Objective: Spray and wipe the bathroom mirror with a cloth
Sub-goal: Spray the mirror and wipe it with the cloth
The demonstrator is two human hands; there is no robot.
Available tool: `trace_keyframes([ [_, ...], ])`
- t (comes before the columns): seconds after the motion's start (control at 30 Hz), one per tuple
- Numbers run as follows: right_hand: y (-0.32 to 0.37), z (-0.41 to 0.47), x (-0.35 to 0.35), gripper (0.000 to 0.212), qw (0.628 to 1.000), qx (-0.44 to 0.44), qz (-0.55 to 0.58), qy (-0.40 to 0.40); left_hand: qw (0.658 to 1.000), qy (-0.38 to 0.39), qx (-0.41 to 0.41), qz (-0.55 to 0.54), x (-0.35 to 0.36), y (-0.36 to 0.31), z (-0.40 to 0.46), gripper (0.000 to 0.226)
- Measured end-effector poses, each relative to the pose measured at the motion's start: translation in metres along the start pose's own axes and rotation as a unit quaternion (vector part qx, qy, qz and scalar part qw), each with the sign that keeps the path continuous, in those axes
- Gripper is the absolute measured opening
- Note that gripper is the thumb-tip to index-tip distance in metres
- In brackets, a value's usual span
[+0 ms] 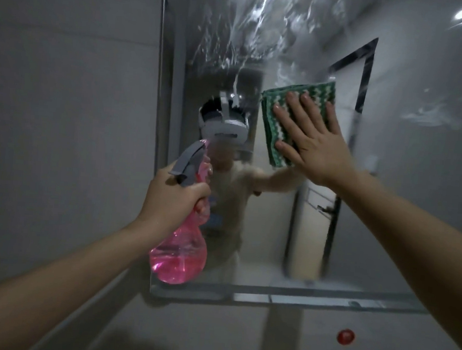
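Right hand: fingers straight and spread wide, palm pressing a folded green-and-white cloth flat against the mirror, at mid-height, right of centre. Left hand: fingers curled round the neck of a pink spray bottle, which we hold up near the mirror's left edge; its grey trigger head is tilted toward the glass, pink liquid in the lower bulb. Mirror: we note white wet streaks across the upper part, and a blurred reflection of a person and a dark door frame lower down. Small red round object: on the wall below the mirror, right side; we cannot identify it.
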State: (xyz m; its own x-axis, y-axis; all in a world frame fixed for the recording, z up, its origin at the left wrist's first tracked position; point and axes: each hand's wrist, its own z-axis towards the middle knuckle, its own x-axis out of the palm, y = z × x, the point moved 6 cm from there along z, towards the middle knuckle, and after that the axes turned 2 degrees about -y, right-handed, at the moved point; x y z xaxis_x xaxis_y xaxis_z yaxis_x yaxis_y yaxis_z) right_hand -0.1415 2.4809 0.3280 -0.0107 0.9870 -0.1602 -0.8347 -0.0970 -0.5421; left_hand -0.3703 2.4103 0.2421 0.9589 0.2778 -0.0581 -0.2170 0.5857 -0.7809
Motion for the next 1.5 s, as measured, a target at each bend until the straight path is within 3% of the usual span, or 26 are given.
trace_keyframes([
  [0.2,0.037,0.041,-0.001,0.061,0.996,0.076,0.036,-0.009,0.999,-0.03,0.033,0.015,-0.038,-0.006,0.02,0.015],
  [0.4,0.111,0.095,-0.009,0.061,0.998,0.041,0.039,-0.03,0.996,-0.081,0.022,-0.005,-0.078,0.006,0.014,0.021],
  [0.53,0.153,0.099,-0.009,0.06,0.999,-0.026,0.025,-0.009,0.997,-0.07,-0.012,-0.007,-0.094,0.022,-0.002,0.032],
  [0.63,0.169,0.094,-0.007,0.058,0.991,-0.13,0.017,-0.001,0.998,-0.067,-0.019,0.004,-0.097,0.024,-0.008,0.031],
  [0.77,0.155,0.093,-0.007,0.056,0.952,-0.304,0.001,0.019,0.998,-0.052,-0.018,-0.008,-0.088,0.016,-0.006,0.048],
  [0.83,0.131,0.095,-0.011,0.057,0.941,-0.336,-0.001,0.032,0.999,-0.036,-0.004,-0.021,-0.079,0.007,-0.005,0.05],
  [0.93,0.075,0.087,-0.01,0.059,0.962,-0.262,-0.022,0.068,0.999,-0.021,0.027,-0.031,-0.065,-0.005,-0.004,0.033],
  [1.13,-0.007,0.011,-0.009,0.06,0.993,-0.042,-0.001,0.112,0.999,0.005,0.037,-0.036,-0.032,-0.015,-0.012,0.037],
  [1.3,-0.001,-0.017,-0.004,0.06,0.99,0.041,0.029,0.135,0.999,0.012,0.004,-0.043,-0.016,0.001,-0.017,0.011],
  [1.5,0.021,0.042,-0.009,0.062,0.99,0.062,0.046,0.121,0.997,-0.036,0.003,-0.063,-0.034,0.003,0.002,0.032],
])
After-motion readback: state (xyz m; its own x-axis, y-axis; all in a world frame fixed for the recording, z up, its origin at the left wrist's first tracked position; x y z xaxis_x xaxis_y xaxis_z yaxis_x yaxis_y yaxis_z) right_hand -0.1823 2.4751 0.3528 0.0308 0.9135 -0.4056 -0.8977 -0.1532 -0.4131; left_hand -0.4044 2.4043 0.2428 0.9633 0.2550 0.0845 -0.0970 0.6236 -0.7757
